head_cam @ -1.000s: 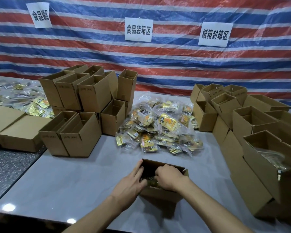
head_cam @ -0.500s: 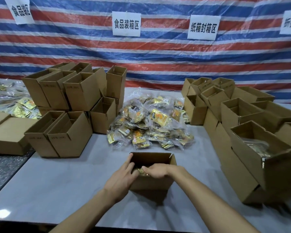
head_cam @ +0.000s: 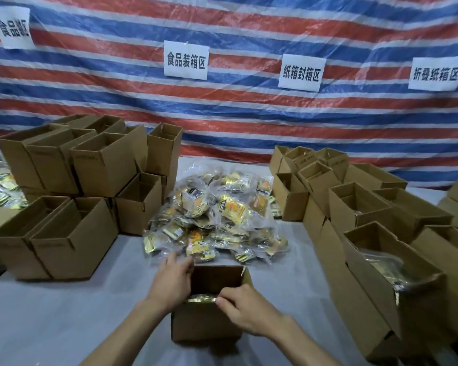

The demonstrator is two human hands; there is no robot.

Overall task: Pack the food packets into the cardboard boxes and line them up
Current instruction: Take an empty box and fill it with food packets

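An open cardboard box stands on the table right in front of me. A gold food packet lies at its near rim, mostly inside. My left hand grips the box's left wall, fingers curled over the rim. My right hand pinches the packet's right end at the near rim. Behind the box lies a heap of clear-wrapped yellow and gold food packets.
Stacked open boxes stand at the left, with more packets beyond them. Rows of boxes fill the right; the nearest right box holds packets. A striped tarp with paper signs hangs behind the grey table.
The view has shifted, so the box sits lower and nearer. My left hand moved from the near rim to the box's left wall. My right hand stays at the packet.
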